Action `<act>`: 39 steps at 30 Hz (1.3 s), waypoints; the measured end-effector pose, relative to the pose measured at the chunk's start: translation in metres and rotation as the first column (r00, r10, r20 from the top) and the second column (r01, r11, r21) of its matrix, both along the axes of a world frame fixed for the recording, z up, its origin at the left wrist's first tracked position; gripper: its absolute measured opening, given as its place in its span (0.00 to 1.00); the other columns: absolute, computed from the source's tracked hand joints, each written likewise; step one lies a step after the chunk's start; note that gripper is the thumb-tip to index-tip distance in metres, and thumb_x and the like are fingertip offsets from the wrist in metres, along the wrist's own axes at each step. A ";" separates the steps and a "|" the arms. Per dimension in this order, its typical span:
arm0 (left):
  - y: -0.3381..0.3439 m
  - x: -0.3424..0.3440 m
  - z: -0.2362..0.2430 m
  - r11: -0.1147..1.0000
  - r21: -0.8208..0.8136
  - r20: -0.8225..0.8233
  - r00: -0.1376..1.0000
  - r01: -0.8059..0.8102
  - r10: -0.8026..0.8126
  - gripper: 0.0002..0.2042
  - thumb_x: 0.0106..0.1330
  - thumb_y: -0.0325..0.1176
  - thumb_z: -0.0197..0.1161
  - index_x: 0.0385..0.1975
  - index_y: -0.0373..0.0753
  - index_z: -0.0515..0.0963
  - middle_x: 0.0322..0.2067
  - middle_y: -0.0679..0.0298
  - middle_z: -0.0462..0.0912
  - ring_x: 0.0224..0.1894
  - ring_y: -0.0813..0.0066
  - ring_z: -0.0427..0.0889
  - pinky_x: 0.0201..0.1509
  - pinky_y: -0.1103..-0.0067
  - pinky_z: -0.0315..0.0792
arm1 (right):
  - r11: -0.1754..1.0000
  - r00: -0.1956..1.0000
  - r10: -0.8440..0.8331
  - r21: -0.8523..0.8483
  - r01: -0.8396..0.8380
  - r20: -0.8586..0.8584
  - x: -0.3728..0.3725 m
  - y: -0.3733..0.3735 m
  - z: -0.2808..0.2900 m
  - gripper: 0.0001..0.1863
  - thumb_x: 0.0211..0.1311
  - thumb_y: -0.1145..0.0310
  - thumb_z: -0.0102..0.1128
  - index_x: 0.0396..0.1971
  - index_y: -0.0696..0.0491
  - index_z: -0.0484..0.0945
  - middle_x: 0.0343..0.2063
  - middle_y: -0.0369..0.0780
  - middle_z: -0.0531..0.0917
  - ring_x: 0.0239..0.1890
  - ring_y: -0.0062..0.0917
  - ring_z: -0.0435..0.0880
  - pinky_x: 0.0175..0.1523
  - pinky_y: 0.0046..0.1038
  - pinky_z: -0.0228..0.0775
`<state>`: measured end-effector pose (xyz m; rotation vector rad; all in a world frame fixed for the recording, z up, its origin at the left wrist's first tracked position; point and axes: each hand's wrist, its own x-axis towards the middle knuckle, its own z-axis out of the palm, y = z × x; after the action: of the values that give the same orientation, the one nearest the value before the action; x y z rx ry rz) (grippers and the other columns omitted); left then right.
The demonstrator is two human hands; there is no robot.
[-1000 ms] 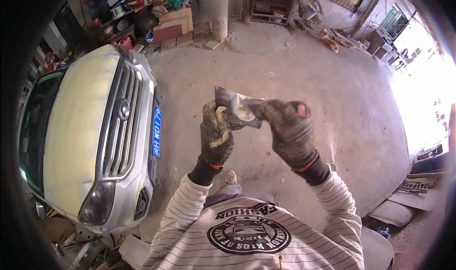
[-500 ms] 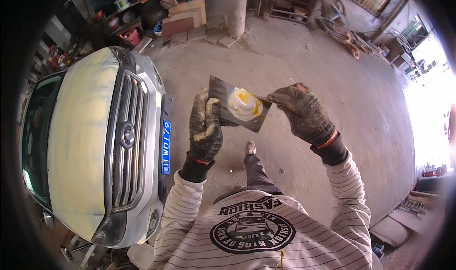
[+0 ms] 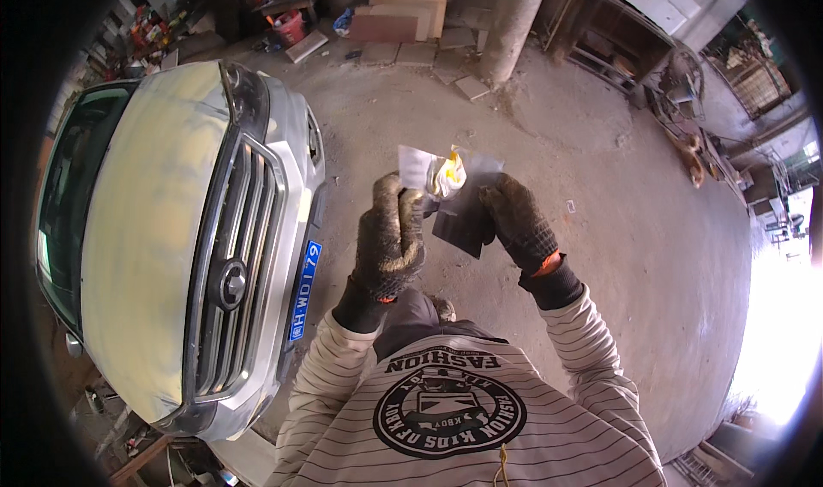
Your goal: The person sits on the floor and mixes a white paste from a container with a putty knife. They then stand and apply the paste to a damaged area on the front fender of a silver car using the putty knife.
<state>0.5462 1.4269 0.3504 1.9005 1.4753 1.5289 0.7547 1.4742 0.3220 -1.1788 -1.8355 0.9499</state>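
Right hand (image 3: 519, 225) has come in closer to the left hand (image 3: 390, 240) since half a second ago; the paste (image 3: 449, 179), then a rounded mound on a flat sheet, is now bunched up into a ridge. View has swung too: the pillar (image 3: 517, 28) sits farther right, at upper centre-right.

Paste location: upper centre of frame, at the inner edge of a pale-looking sheet (image 3: 415, 166), with a dark sheet (image 3: 464, 226) just to its right. Exact contact between paste and dark sheet blurred; can't tell.

Left hand, gloved: fingers curled, gripping the pale sheet low down. Right hand, gloved: fingers closed on the right side of the dark sheet.

Progress, as judged: mixing under way, not finished. Both colours are together on the sheet, but yellow shows as separate streaks against white. Left to do: blend to one even tone.

Surroundings: silver car (image 3: 150, 238) fills left of frame, its bonnet patchy pale yellow; no paste seen being put on it. Concrete floor (image 3: 549, 350) beneath the hands.
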 end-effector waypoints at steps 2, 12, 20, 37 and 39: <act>0.036 -0.011 -0.005 0.989 0.135 -0.216 0.976 0.054 -0.024 0.13 0.69 0.22 0.58 0.52 0.27 0.71 0.36 0.45 0.79 0.32 0.52 0.78 0.35 0.69 0.72 | 0.999 1.000 0.026 -0.023 -0.026 -0.006 -0.012 0.040 -0.006 0.13 0.75 0.65 0.47 0.45 0.58 0.76 0.22 0.34 0.80 0.19 0.18 0.77 0.25 0.21 0.70; 0.223 -0.090 -0.034 0.991 -0.023 -0.149 0.979 0.134 -0.136 0.14 0.68 0.23 0.56 0.51 0.34 0.66 0.24 0.44 0.79 0.26 0.42 0.80 0.26 0.60 0.70 | 0.968 0.901 0.003 -0.225 -0.112 -0.433 -0.092 0.258 -0.001 0.11 0.74 0.68 0.50 0.48 0.57 0.75 0.27 0.35 0.81 0.25 0.17 0.78 0.29 0.21 0.71; 0.373 -0.163 -0.053 0.978 -0.209 0.409 0.910 0.029 0.060 0.07 0.73 0.27 0.56 0.47 0.33 0.74 0.36 0.60 0.78 0.36 0.76 0.74 0.43 0.80 0.72 | 0.966 0.883 0.241 0.009 -0.259 -0.402 -0.150 0.394 0.028 0.12 0.70 0.77 0.52 0.51 0.60 0.76 0.35 0.43 0.84 0.37 0.24 0.85 0.43 0.25 0.78; 0.697 -0.245 -0.080 0.893 0.156 0.161 0.903 -0.423 0.400 0.10 0.73 0.21 0.45 0.50 0.32 0.68 0.38 0.55 0.75 0.37 0.68 0.77 0.42 0.77 0.74 | 0.613 0.763 0.223 0.521 -0.594 0.607 -0.272 0.747 0.016 0.26 0.50 0.74 0.57 0.54 0.50 0.77 0.47 0.38 0.80 0.49 0.32 0.78 0.50 0.38 0.67; 0.721 -0.261 -0.075 0.869 0.157 -0.001 0.880 -0.470 0.476 0.09 0.73 0.21 0.44 0.50 0.33 0.67 0.36 0.55 0.75 0.35 0.68 0.77 0.40 0.78 0.73 | 0.581 0.805 0.173 0.601 -0.549 0.567 -0.295 0.777 0.012 0.26 0.49 0.74 0.58 0.54 0.51 0.77 0.46 0.38 0.80 0.48 0.32 0.79 0.51 0.38 0.67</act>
<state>0.2849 2.1477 0.2754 1.7332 2.0078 1.8645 0.4599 2.2508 0.3339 -0.4830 -2.5637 -0.0031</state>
